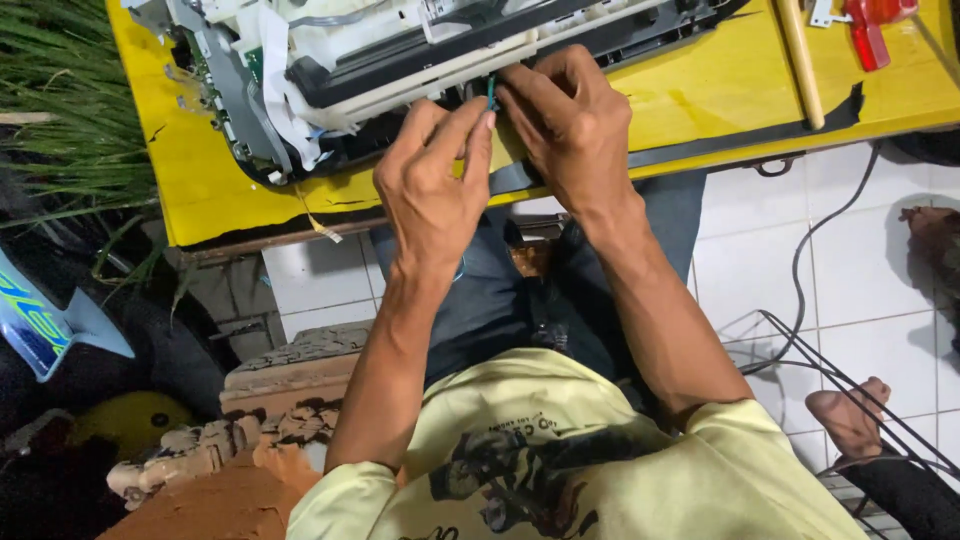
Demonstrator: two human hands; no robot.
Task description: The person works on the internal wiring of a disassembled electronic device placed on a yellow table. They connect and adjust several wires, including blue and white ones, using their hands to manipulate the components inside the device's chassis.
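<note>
An opened printer mechanism (340,70) of white, black and grey parts lies on a yellow table (190,170). My left hand (435,190) and my right hand (565,120) meet at its near edge. Between their fingertips they pinch a small teal part (492,92), which stands upright against the printer's cream bar. A white flat ribbon cable (280,90) hangs down the printer's left side.
A wooden handle (800,60) and a red tool (870,30) lie at the table's right. Black tape strips (740,140) run along the near edge. Below are a white tiled floor (860,260), a black cable (800,260), a wire rack (850,390), my bare foot (845,415), bricks (290,380) and grass (60,100) at left.
</note>
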